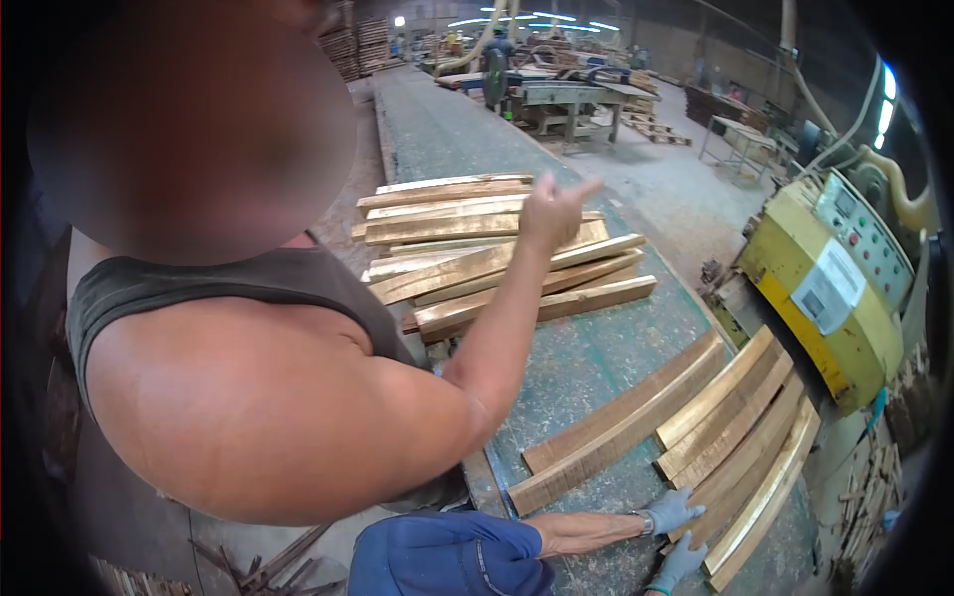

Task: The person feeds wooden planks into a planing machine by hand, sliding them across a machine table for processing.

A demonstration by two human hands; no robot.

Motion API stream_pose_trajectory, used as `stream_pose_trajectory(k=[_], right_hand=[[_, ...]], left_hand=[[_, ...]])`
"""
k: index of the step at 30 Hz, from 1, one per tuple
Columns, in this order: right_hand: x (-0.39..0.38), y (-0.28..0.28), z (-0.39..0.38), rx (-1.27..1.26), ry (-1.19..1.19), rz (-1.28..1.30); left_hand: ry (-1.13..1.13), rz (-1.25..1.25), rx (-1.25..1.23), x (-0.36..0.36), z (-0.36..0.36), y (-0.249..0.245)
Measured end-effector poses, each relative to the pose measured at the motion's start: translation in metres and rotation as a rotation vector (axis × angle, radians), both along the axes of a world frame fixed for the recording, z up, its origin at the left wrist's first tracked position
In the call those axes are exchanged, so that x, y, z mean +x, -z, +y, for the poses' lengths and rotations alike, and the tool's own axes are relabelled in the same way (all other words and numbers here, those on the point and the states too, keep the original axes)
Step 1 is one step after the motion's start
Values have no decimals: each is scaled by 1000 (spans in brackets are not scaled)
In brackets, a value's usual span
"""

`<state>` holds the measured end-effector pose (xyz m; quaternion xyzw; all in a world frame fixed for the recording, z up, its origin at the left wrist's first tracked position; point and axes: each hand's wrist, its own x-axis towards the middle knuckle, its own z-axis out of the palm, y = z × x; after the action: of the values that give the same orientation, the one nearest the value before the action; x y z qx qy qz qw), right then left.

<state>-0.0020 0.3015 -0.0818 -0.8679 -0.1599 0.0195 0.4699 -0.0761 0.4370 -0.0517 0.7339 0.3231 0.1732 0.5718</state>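
My left hand (pixel 676 512), in a light grey-blue glove with a wristwatch above it, lies on the near ends of curved wooden slats (pixel 747 452), its fingers stretched out. Just below it, my right hand (pixel 680 564), gloved with a green cuff, touches the slat ends too, fingers apart. Two more slats (pixel 616 422) lie to the left of this group. A co-worker in a dark sleeveless top stands close by; that person's bare hand (pixel 555 211) points across the table, above a pile of similar slats (pixel 497 253).
The long green-grey table (pixel 586 358) runs away from me. A yellow machine (pixel 830 288) with a button panel (pixel 874 238) stands at its right edge. Scrap wood (pixel 870 507) lies on the floor at right. Farther back are machines (pixel 571 94) and pallets (pixel 651 129).
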Motion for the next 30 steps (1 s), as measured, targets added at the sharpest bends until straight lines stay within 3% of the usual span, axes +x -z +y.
stream_pose_trajectory(k=[2,4,6,7,9,10,12,16,20,22,25,27,28,30], right_hand=[[0,11,0,-43,-10,-79],[-3,-5,13,84,-34,-7],[1,-16,23,-38,-29,-125],[16,22,22,-167,100,-334],[-7,-28,29,-142,65,-273],[-13,-34,29,-119,107,-300],[-15,-26,24,-272,157,-289],[-19,-19,19,-228,132,-348],[4,-36,46,-361,156,-218],[18,-20,50,-415,147,-348],[48,-23,47,-371,94,-403],[58,-31,29,-332,109,-497],[51,-41,9,-321,153,-602],[64,-67,-23,-287,208,-674]], left_hand=[[61,-33,46,-1,4,3],[-75,-189,200,12,2,8],[17,-56,100,25,13,2],[56,43,104,28,18,-3],[6,109,274,40,18,9],[79,172,203,26,19,-21],[-94,-62,256,35,19,16],[-87,-151,191,16,15,7],[36,102,139,22,27,-35],[127,272,225,43,41,-69],[98,59,416,99,57,25],[100,-75,377,110,57,46],[219,76,418,100,55,37],[459,374,488,68,63,-26]])
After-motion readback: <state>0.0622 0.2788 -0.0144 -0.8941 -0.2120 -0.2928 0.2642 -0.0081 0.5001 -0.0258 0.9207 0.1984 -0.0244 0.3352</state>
